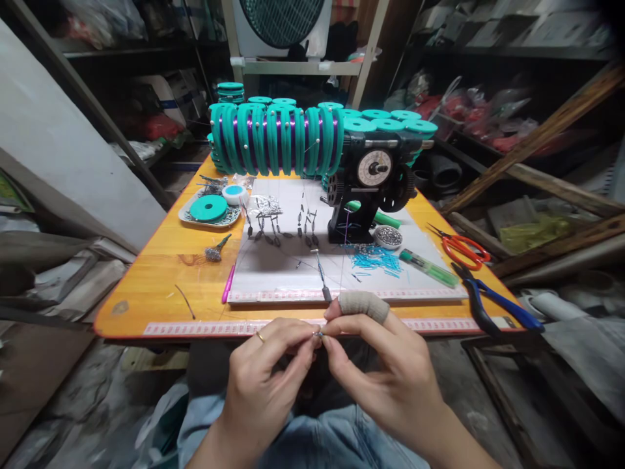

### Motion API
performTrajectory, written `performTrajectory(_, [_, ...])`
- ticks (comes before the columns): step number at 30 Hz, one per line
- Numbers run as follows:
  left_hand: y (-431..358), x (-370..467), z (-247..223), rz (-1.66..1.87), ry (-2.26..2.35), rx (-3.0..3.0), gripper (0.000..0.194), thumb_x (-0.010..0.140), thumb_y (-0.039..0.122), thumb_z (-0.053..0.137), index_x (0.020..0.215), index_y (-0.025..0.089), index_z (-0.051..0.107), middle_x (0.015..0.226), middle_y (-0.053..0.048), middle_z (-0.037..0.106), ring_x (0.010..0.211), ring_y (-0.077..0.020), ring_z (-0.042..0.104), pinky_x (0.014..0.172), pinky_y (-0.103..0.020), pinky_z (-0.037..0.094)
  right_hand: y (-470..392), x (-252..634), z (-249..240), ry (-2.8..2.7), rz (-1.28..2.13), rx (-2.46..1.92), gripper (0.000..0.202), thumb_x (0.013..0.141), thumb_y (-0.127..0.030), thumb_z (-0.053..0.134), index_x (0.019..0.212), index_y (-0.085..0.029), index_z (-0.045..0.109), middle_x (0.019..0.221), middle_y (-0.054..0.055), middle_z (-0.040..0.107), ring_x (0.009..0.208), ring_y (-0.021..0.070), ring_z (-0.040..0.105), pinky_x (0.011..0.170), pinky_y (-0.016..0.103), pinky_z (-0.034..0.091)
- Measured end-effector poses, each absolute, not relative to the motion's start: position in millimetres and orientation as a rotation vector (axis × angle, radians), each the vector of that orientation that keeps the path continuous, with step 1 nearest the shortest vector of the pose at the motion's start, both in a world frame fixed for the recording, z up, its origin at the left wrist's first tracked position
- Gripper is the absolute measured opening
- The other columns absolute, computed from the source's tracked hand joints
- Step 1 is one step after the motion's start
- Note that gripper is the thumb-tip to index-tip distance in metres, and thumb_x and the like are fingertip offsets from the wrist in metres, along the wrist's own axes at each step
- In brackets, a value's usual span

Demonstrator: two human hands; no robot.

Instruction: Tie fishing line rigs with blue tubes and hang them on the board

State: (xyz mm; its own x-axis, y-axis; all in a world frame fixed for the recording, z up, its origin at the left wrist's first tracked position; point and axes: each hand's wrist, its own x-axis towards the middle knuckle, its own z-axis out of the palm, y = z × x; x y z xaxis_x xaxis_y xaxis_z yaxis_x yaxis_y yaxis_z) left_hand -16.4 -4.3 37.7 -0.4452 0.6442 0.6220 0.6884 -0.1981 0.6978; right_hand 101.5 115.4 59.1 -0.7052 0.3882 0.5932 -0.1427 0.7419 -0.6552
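My left hand (266, 370) and my right hand (385, 365) meet just in front of the table's front edge. Between their fingertips is a small silvery metal fitting (318, 334) with a bit of blue on it, too small to name surely. Both hands are closed in a pinch on it. A beige sleeve (364, 305) wraps my right index finger. A thin line (342, 270) runs up from near my right fingers toward the black winding machine (361, 189). Just beyond the fingertips, a dark weight (327, 293) hangs on a short twisted stem over the white board (288, 280).
Teal foam spools (278, 140) fill the machine's shaft. Blue tubing pieces (375, 260), a dish of metal bits (388, 236) and a green-capped tube (430, 268) lie right. Further right are orange scissors (463, 249) and blue-handled pliers (502, 306). A loaded tray (188, 218) stands left.
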Motion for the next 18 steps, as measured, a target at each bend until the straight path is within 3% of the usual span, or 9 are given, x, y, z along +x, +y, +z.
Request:
performTrajectory(10, [-7,-16,37,-1.852,-1.988,-1.586,0.023,0.085,0.001,0.065,0.098,0.019,0.071,0.091,0.0,0.075,0.081,-0.0069,0.07,0.079,-0.011,0.054,113,101,60,-2.23,0.792,-0.15,0.016,0.086,-0.003,0.059,0.097,-0.015,0.063,0.099,0.005,0.062,0.096,0.0109,0.062,0.087,0.017,0.051])
performTrajectory(18, [-2,-10,36,-2.044,-2.16,-1.375,0.021,0.081,0.011,0.074,0.097,0.024,0.077,0.091,0.001,0.078,0.083,-0.0112,0.073,0.078,-0.015,0.057,110,99,48,-2.245,0.366,-0.079,0.017,0.087,-0.004,0.061,0.103,-0.007,0.064,0.101,0.015,0.066,0.099,0.0255,0.061,0.089,0.041,0.055])
